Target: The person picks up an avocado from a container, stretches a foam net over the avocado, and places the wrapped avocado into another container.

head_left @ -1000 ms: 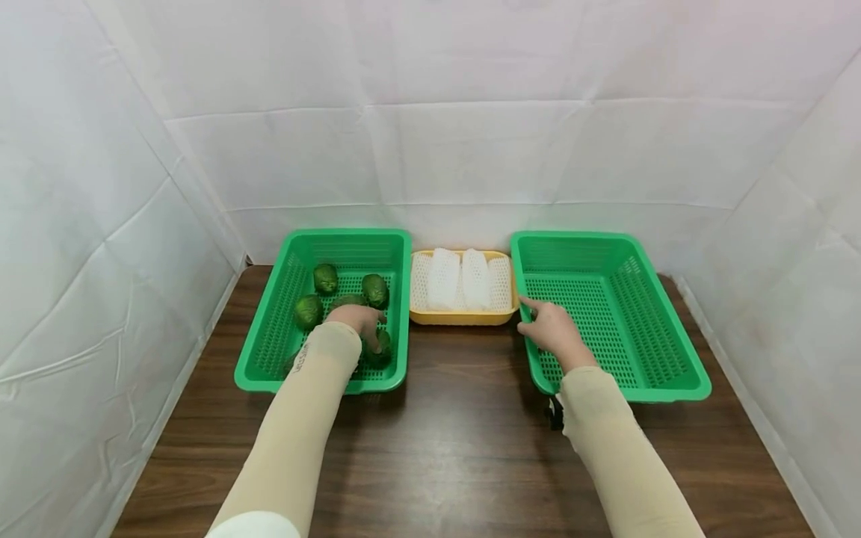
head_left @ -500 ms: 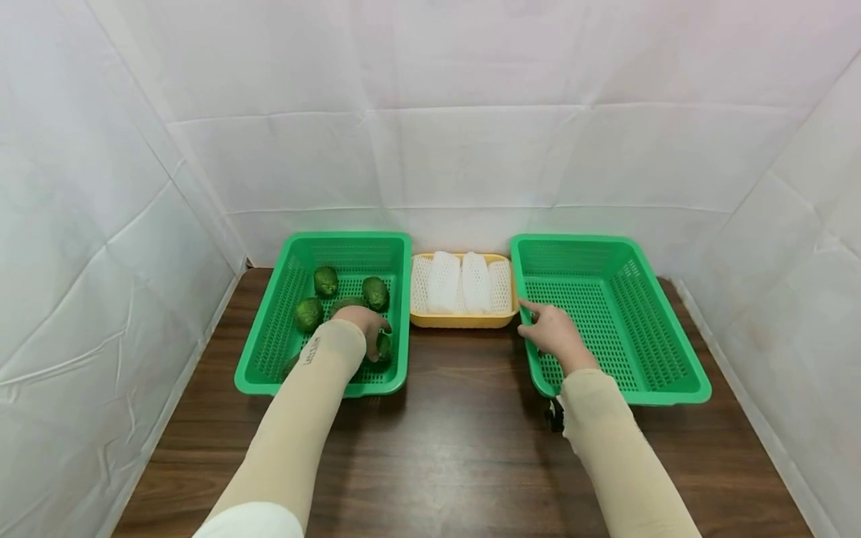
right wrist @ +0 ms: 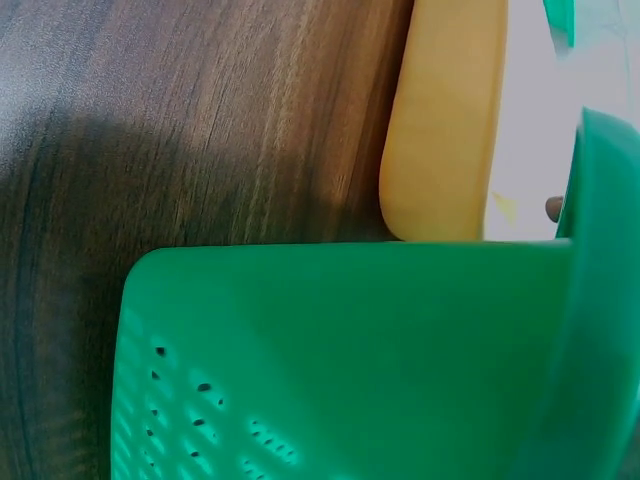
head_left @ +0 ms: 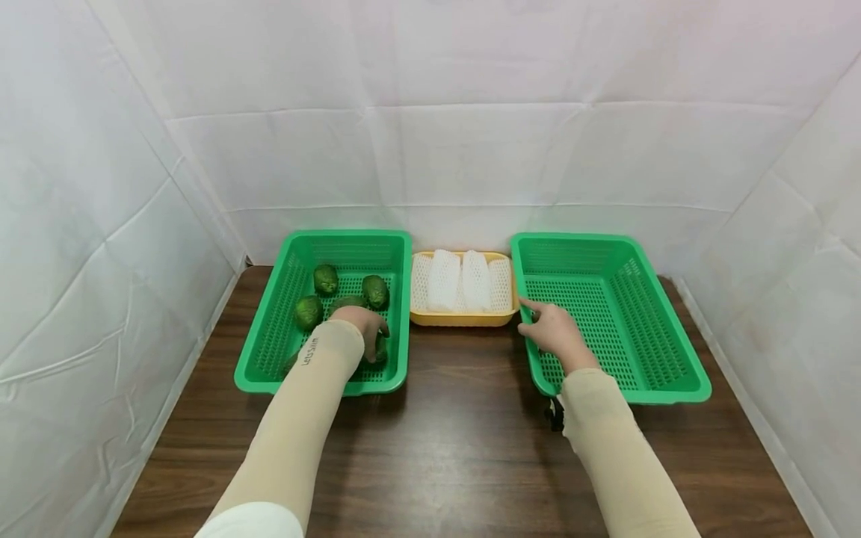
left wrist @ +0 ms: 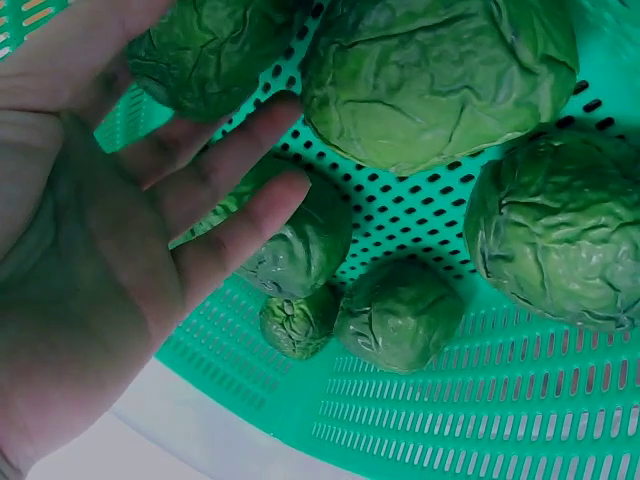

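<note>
In the head view my left hand point(head_left: 365, 325) reaches down into the left green basket point(head_left: 245, 373), over several wrinkled dark green fruits that look like avocados. One avocado point(head_left: 381, 350) lies by its fingertips, partly hidden. The left wrist view has the palm turned to the camera and the fingers spread fairly straight, with an avocado point(left wrist: 210, 60) between thumb and fingers. At the near left rim of the right green basket point(head_left: 662, 394) is my right hand point(head_left: 554, 334), its index finger and thumb extended across the rim. Only a fingertip point(right wrist: 554, 208) of it shows in the right wrist view.
Between the baskets stands a yellow tray point(head_left: 464, 319) with several white foam net sleeves point(head_left: 444, 280). Its side nearly meets both baskets. White cloth walls point(head_left: 471, 149) enclose the back and sides of the dark wooden table point(head_left: 444, 448).
My left hand has shifted slightly and now covers more of the avocado near its fingertips. My right hand stays at the basket rim.
</note>
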{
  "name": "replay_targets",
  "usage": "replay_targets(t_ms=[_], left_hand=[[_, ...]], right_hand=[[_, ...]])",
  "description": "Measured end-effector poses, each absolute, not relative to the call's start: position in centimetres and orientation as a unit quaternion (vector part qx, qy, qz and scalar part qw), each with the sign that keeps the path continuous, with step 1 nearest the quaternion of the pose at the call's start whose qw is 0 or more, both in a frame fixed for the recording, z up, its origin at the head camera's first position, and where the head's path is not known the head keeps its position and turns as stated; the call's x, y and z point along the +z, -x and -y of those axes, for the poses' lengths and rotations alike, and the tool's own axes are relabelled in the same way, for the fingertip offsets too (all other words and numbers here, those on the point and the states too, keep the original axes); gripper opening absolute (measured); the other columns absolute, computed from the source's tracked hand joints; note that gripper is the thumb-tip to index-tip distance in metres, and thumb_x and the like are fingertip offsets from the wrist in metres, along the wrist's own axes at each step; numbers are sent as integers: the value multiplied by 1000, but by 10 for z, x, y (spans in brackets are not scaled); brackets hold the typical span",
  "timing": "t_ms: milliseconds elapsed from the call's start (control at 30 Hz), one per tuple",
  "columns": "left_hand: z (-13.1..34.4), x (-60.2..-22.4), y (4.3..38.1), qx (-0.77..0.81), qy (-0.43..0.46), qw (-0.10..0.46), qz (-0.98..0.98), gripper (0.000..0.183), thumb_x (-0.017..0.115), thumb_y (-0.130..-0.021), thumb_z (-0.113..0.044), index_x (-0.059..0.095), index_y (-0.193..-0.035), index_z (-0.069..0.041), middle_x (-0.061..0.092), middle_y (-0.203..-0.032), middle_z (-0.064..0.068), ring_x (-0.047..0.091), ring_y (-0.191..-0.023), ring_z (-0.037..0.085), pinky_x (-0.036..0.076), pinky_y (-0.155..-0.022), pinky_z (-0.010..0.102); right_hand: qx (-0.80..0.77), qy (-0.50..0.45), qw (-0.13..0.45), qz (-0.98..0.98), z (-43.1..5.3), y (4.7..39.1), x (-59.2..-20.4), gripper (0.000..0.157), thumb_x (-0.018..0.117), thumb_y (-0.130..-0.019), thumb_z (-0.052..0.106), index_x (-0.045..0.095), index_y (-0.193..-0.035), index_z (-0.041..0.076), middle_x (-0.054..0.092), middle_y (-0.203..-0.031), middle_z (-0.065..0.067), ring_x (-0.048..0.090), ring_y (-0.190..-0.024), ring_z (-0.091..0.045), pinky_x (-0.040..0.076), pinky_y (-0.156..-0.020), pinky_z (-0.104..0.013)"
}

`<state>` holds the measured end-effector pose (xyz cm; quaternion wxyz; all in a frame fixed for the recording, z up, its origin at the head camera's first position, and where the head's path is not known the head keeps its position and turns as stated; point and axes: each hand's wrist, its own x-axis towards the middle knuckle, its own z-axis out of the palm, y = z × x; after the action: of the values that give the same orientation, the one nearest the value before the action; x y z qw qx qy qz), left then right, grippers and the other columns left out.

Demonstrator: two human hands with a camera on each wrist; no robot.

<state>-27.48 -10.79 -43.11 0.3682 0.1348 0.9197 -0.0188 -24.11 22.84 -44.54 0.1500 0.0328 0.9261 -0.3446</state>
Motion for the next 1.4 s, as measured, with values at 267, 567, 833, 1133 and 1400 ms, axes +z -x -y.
replay_targets(t_ms=[267,567,833,1133,1400], left_hand=[[117,-424,279,19,-129,353,-926,60,74,-80,-27,49,-134,-24,42,-139,8,43,-120,32,44,-88,45],[130,-403,280,167,-132,315,-925,60,69,-84,-28,43,-137,-13,35,-143,15,37,-126,36,39,-91,51],[135,-399,270,255,-150,242,-924,54,60,-92,-22,40,-142,-15,32,-145,16,32,-130,36,35,-97,52],[131,-396,257,305,-139,205,-920,56,49,-98,-22,24,-148,-15,56,-116,20,38,-48,15,42,-68,36],[120,-394,245,366,-117,156,-910,52,44,-99,-24,27,-147,-16,19,-149,22,48,-112,37,36,-93,54]], right_hand=[[-348,-29,145,-926,-228,244,-445,60,60,-90,22,34,-144,24,49,-122,-19,54,-53,-24,48,-51,-35],[-351,-29,144,-925,-228,243,-443,60,60,-90,23,34,-144,26,50,-123,-19,52,-52,-20,49,-55,-38],[-359,-31,145,-922,-230,238,-447,60,61,-90,23,35,-144,25,49,-126,-20,50,-53,-20,50,-59,-41],[-357,-33,145,-922,-230,236,-452,59,60,-90,24,36,-144,25,48,-128,-21,50,-55,-18,51,-62,-43],[-358,-32,138,-923,-233,238,-451,59,60,-90,25,36,-144,27,47,-130,-21,50,-55,-18,50,-59,-40]])
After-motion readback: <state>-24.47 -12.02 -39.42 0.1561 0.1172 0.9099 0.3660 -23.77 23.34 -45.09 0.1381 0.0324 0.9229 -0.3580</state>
